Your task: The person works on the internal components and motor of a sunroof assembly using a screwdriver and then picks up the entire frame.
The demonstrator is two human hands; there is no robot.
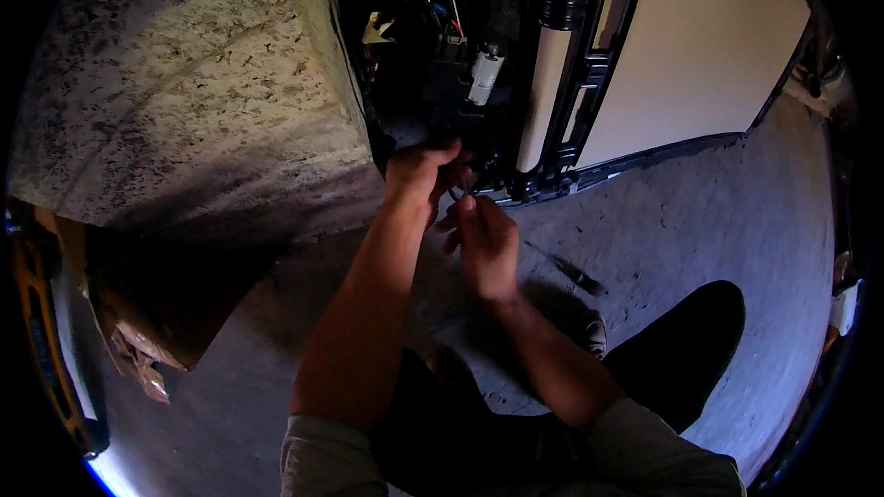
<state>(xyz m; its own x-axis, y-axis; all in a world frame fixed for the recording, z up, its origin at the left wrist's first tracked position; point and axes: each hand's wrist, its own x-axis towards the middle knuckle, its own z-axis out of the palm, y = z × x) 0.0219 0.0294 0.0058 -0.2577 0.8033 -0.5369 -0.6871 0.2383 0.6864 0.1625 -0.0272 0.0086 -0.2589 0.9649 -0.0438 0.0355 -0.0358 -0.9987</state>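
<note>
Concrete floor (663, 198); thin piece (457, 191), axis unclear

A thin grey piece (457, 192), partly hidden, sits pinched in the right hand's fingers (471, 206).

No lettering, numbers or signs can be read here. Any print on the white cylinder (484, 78) inside the open, beige-sided unit (686, 55), or on the yellow bar (34, 304) at far left, is illegible.
</note>
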